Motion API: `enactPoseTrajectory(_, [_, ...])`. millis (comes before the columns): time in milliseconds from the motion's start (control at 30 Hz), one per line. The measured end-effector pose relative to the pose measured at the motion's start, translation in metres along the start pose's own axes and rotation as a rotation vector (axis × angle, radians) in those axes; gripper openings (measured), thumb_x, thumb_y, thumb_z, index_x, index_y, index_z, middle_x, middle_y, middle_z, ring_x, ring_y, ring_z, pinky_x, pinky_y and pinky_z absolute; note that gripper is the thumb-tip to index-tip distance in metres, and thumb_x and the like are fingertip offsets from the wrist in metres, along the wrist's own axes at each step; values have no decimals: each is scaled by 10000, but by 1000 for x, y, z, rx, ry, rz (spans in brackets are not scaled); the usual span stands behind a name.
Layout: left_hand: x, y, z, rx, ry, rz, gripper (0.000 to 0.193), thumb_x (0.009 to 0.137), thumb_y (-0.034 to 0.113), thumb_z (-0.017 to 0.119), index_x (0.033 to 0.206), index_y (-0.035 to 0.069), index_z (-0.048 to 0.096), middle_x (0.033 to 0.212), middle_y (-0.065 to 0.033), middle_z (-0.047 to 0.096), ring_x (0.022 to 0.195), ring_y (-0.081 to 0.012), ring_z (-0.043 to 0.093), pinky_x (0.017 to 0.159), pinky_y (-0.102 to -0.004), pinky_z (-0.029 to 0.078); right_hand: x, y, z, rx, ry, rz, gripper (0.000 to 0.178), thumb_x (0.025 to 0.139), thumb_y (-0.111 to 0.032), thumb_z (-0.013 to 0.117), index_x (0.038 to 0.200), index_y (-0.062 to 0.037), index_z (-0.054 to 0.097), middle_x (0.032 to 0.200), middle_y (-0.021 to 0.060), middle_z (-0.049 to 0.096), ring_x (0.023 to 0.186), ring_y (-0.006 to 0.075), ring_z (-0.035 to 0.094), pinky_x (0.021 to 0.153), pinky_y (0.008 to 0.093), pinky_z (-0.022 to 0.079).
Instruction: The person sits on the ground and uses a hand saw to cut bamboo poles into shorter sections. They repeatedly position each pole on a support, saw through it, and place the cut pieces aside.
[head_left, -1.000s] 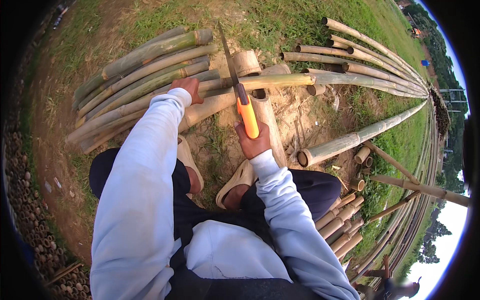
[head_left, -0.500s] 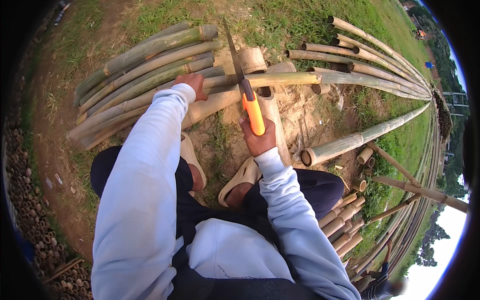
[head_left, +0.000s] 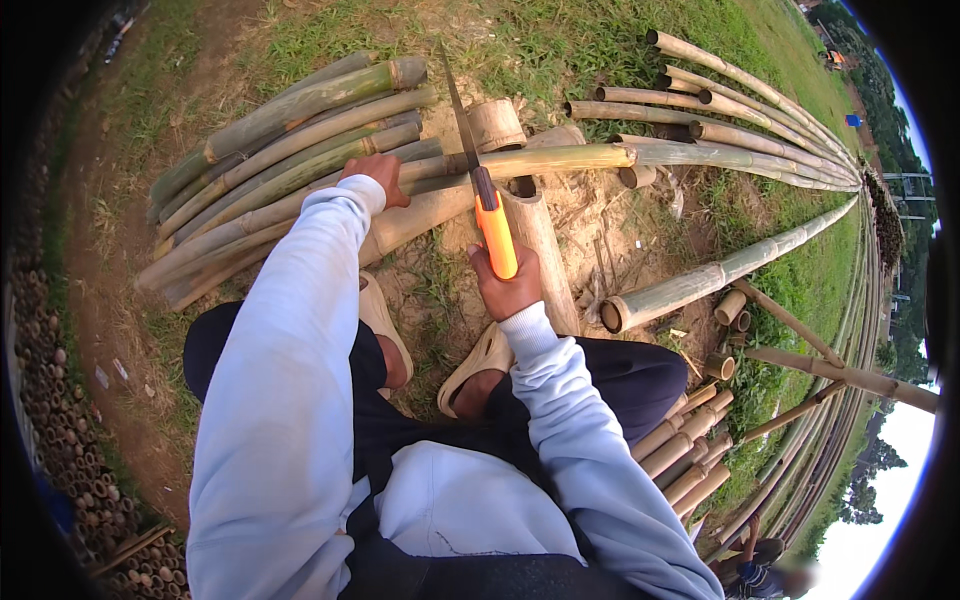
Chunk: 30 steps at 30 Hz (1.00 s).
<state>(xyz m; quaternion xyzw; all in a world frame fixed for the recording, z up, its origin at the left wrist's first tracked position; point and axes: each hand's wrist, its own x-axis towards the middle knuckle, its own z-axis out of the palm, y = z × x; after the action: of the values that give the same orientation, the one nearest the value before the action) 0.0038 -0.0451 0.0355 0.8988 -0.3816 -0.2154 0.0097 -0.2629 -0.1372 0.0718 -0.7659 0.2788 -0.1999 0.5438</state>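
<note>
The orange-handled saw [head_left: 497, 235] is clamped in the fingers of the right hand [head_left: 510, 283]; its blade is set across the bamboo pole [head_left: 575, 159]. The pole is gripped by the curled fingers of the left hand [head_left: 375, 180]. Below the pole, a hollow bamboo section [head_left: 545, 250] is seen open-ended, its interior dark. The pole's cut end is extended over bare soil [head_left: 585, 225], near the right-hand stack of poles [head_left: 765, 125].

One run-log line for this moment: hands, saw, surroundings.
left hand: holding pole | right hand: gripping saw | saw: blade across pole | around: bundled poles left, lone pole right
</note>
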Motion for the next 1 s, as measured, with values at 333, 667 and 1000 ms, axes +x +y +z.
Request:
enactPoseTrajectory(333, [-7, -4, 8, -6, -50, -55, 504, 731, 407, 842, 1076, 58, 727, 1077, -182, 754, 1057, -368, 706, 964, -500, 515, -128, -14, -47, 53, -11, 152, 113, 920, -67, 724, 955, 36, 694, 724, 98, 664, 671, 162, 638, 654, 328, 527])
enactPoseTrajectory(667, [-6, -9, 8, 37, -47, -29, 517, 740, 413, 834, 1093, 51, 726, 1081, -194, 753, 1065, -378, 706, 980, -499, 503, -126, -6, -45, 25, -33, 112, 155, 906, -106, 756, 982, 21, 710, 745, 138, 688, 683, 210, 689, 681, 351, 544])
enactPoseTrajectory(1000, [5, 1, 8, 18, 6, 20, 525, 746, 403, 830, 1115, 50, 712, 1068, -194, 749, 1052, -377, 705, 957, -491, 531, -13, 19, -18, 71, -6, 97, 267, 926, -154, 752, 782, 17, 606, 592, 98, 537, 547, 159, 477, 541, 368, 424])
